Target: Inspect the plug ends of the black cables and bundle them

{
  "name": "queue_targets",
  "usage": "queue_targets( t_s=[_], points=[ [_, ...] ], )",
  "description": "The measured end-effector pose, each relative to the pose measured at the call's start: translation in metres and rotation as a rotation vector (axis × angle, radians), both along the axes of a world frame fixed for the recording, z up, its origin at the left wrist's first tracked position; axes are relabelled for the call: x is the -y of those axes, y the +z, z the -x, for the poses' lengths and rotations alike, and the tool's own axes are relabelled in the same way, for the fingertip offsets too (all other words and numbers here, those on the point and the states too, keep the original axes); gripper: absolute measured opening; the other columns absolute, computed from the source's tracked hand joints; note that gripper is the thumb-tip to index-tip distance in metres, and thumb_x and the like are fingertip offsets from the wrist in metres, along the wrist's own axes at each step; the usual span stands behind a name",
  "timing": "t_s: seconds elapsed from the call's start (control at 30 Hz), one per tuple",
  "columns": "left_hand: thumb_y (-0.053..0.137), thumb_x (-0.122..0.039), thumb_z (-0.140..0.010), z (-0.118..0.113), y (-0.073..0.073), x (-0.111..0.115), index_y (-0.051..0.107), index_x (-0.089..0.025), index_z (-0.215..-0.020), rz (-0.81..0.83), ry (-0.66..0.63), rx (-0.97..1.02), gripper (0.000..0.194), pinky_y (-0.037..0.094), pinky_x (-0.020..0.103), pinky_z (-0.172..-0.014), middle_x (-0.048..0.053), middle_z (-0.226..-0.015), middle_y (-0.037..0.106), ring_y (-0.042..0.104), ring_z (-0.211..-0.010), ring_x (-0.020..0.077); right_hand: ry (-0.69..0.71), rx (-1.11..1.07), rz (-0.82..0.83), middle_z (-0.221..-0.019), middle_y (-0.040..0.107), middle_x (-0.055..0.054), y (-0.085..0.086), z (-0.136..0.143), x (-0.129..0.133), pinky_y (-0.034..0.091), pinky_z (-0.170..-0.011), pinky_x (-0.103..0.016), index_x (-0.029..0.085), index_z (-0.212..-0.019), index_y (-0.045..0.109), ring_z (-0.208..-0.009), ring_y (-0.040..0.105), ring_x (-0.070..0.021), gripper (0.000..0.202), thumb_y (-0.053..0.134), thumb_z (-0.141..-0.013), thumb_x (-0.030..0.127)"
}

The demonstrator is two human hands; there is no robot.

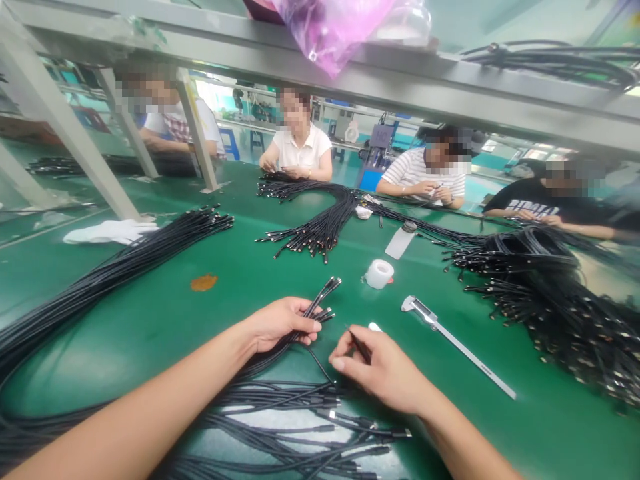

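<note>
My left hand point(287, 323) is closed around a small bundle of black cables point(320, 300), whose metal connector ends stick out past the thumb and fingers. To its right, my right hand point(367, 360) is curled with a thin dark object point(360, 348) between its fingers; what that object is cannot be made out. The two hands are apart. Below them, many loose black cables point(295, 395) lie across the green table point(170, 340), their connectors pointing right. One cable end reaches down from the held bundle toward the space left of my right hand.
A thick cable bundle point(150, 247) and white glove point(113, 232) lie left. Ahead are a tape roll point(379, 274), bottle point(401, 241) and caliper point(460, 347). Cable piles point(575, 313) fill the right. Several people sit across the table, beneath a grey metal shelf point(280, 60).
</note>
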State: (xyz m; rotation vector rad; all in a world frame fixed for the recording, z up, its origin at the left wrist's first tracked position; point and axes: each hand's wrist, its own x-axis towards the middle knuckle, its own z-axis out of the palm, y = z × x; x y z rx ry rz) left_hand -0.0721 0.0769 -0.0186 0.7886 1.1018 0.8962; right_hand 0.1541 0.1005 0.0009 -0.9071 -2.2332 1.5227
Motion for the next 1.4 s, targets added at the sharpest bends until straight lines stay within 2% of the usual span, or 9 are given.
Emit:
queue_targets(
  t_s=[0.2,0.27,0.37,0.5,0.6,0.7,0.97,1.23,1.4],
  points=[
    [0.088,-0.027,-0.057,0.001,-0.001,0.0,0.058,-0.011,-0.081,-0.016,-0.04,-0.01,0.042,0.044,0.018,-0.052,-0.001,-0.06,0.057,0.054,-0.052,0.008,0.379,0.029,0.289,-0.064,0.058,0.003,0.012,-0.002,0.022,0.034,-0.05,-0.015,0.012,-0.08,0.069,-0.055,0.043,-0.0049,0.02,0.08,-0.075,0.028],
    [0.088,-0.028,-0.059,0.002,0.0,0.0,0.058,-0.011,-0.08,-0.019,-0.066,-0.013,0.04,0.044,0.018,-0.051,0.0,-0.061,0.059,0.055,-0.052,0.0087,0.413,0.036,0.354,-0.064,0.058,0.002,0.011,-0.004,0.02,0.035,-0.048,-0.015,0.012,-0.084,0.07,-0.052,0.044,-0.0045,0.023,0.079,-0.076,0.032],
    [0.086,-0.03,-0.063,0.002,-0.001,0.002,0.059,-0.01,-0.079,-0.015,-0.103,-0.022,0.037,0.044,0.017,-0.051,0.002,-0.061,0.061,0.057,-0.053,0.0092,0.272,-0.021,0.422,-0.058,0.054,0.003,-0.005,-0.004,0.005,0.032,-0.039,-0.016,0.012,-0.087,0.068,-0.042,0.044,-0.0049,0.03,0.073,-0.082,0.041],
    [0.084,-0.031,-0.065,0.0,0.0,0.004,0.061,-0.009,-0.081,-0.002,-0.135,-0.037,0.036,0.045,0.016,-0.053,0.005,-0.066,0.065,0.06,-0.055,0.0097,0.01,-0.3,0.529,-0.045,0.044,0.008,-0.038,-0.002,-0.017,0.017,-0.032,-0.015,0.013,-0.085,0.061,-0.031,0.03,-0.002,0.031,0.069,-0.087,0.043],
    [0.084,-0.031,-0.064,-0.003,0.001,0.005,0.062,-0.009,-0.084,0.003,-0.149,-0.047,0.038,0.047,0.017,-0.054,0.005,-0.068,0.065,0.06,-0.055,0.0096,-0.08,-0.429,0.66,-0.063,0.06,0.003,-0.05,0.001,-0.023,0.013,-0.03,-0.015,0.014,-0.089,0.058,-0.031,0.028,0.0011,0.029,0.072,-0.085,0.039],
    [0.086,-0.028,-0.061,-0.008,0.002,0.005,0.061,-0.009,-0.086,0.0,-0.142,-0.064,0.039,0.048,0.017,-0.053,0.002,-0.068,0.062,0.057,-0.053,0.0079,-0.114,-0.454,0.688,-0.08,0.065,-0.001,-0.05,0.003,-0.022,0.015,-0.029,-0.013,0.014,-0.098,0.059,-0.033,0.034,0.0018,0.035,0.078,-0.079,0.035],
    [0.082,-0.019,-0.06,-0.02,-0.002,0.009,0.056,-0.012,-0.075,-0.063,-0.078,-0.17,0.031,0.048,0.018,-0.051,-0.003,-0.061,0.057,0.056,-0.052,0.0089,-0.081,-0.382,0.619,-0.078,0.06,0.001,-0.046,0.005,-0.016,0.02,-0.027,-0.012,0.011,-0.1,0.061,-0.034,0.037,0.002,0.039,0.081,-0.075,0.034],
    [0.084,-0.019,-0.058,-0.022,-0.002,0.01,0.057,-0.011,-0.076,-0.078,-0.123,-0.142,0.033,0.049,0.019,-0.054,-0.004,-0.062,0.056,0.055,-0.054,0.0082,-0.136,-0.333,0.543,-0.054,0.05,0.008,-0.049,0.008,-0.012,0.024,-0.027,-0.012,0.013,-0.094,0.059,-0.033,0.038,-0.002,0.039,0.081,-0.075,0.038],
    [0.08,-0.026,-0.069,-0.009,0.002,0.007,0.062,-0.01,-0.091,-0.045,-0.187,-0.044,0.033,0.052,0.022,-0.064,0.002,-0.075,0.064,0.061,-0.065,0.0104,-0.148,-0.324,0.536,-0.052,0.048,0.009,-0.05,0.008,-0.011,0.025,-0.027,-0.012,0.015,-0.093,0.056,-0.033,0.039,-0.0032,0.039,0.081,-0.074,0.038]
  ],
)
